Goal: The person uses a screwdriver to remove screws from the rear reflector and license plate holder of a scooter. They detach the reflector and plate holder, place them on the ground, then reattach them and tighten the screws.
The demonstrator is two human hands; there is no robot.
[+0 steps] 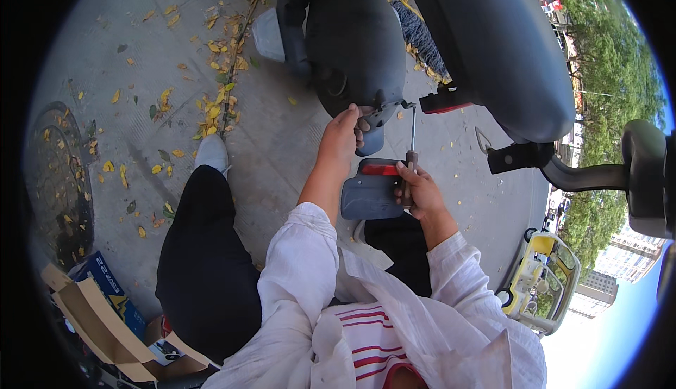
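Observation:
My right hand (420,190) is closed around the dark handle of a screwdriver (413,132). Its metal shaft points away from me, and the tip is close to a small dark bracket (384,113) at the rear of a scooter's black fender (359,37). At that bracket my left hand (345,130) is closed, thumb and fingers pinching its left side. Below the fender is a grey mudflap (370,199) with a red reflector (379,169) along its top, just left of the screwdriver handle. Whether the tip sits in a screw is too small to tell.
The scooter's black seat (521,51) and padded backrest (644,171) reach in on the right. An open cardboard box (91,318) with a blue package (105,287) stands lower left. Yellow leaves and a round manhole cover (60,178) mark the pavement. A yellow vehicle (542,276) is farther right.

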